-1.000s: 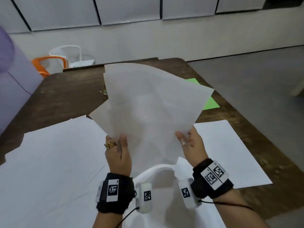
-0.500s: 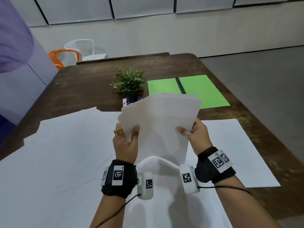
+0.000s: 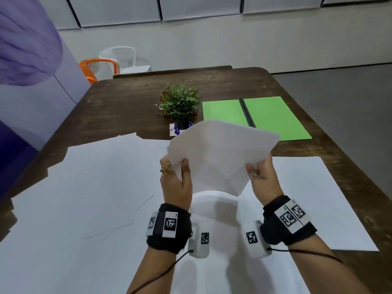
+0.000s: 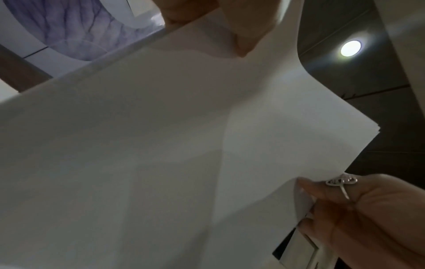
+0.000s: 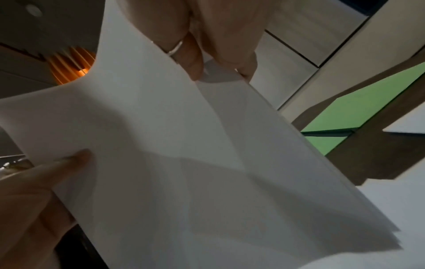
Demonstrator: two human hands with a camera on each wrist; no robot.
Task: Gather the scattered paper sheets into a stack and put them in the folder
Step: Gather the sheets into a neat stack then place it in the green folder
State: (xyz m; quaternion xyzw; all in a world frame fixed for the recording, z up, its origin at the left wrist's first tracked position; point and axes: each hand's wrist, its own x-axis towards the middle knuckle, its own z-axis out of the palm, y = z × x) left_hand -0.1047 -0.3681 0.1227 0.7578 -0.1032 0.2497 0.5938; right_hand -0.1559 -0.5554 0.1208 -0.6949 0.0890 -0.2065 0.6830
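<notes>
A stack of paper sheets (image 3: pixel 220 153) is held above the table (image 3: pixel 127 102), pinched at one side by the left hand (image 3: pixel 177 183) and at the other by the right hand (image 3: pixel 264 177), probably so the edges can be squared. The green folder (image 3: pixel 273 115) lies open beyond, ready for the stack.

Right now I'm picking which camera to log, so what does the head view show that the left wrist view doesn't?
Only the head view shows the open green folder, the potted plant, the wooden table, the large white sheets lying on it, and both wristbands.

Only the left wrist view shows the ceiling light and the stack's fanned corner edges close up.

Both show the paper stack held off the table, pinched by the left hand and the right hand, which wears a silver ring.
</notes>
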